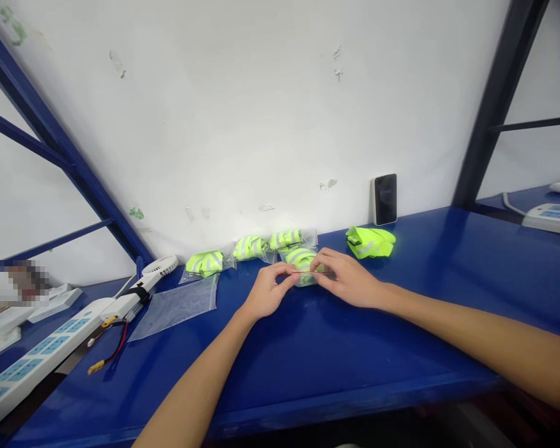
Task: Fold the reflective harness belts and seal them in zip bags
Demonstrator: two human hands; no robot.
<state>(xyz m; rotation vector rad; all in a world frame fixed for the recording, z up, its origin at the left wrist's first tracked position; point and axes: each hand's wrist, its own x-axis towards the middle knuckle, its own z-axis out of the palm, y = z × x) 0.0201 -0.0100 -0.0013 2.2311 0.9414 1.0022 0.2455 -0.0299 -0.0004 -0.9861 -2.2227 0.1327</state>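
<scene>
Between my hands is a clear zip bag (pixel 305 280) with a folded neon-yellow reflective vest (pixel 300 257) inside. Its red-lined zip edge faces me. My left hand (pixel 271 289) pinches the left part of that edge between thumb and fingers. On the right part, my right hand (pixel 340 278) pinches the same edge, fingers close to the middle. Behind the held bag lie a bagged neon-yellow bundle (pixel 285 239) and another bagged bundle (pixel 251 247). A third bagged bundle (pixel 205 263) sits further left. Right of my hands is an unbagged neon-yellow bundle (pixel 370 242).
A flat clear zip bag (pixel 180 305) lies on the blue table (pixel 354 361). To the left are a white power strip (pixel 46 354), a small white fan (pixel 160 266) and a red-black cable (pixel 121 342). A dark-screened device (pixel 385 199) leans against the wall.
</scene>
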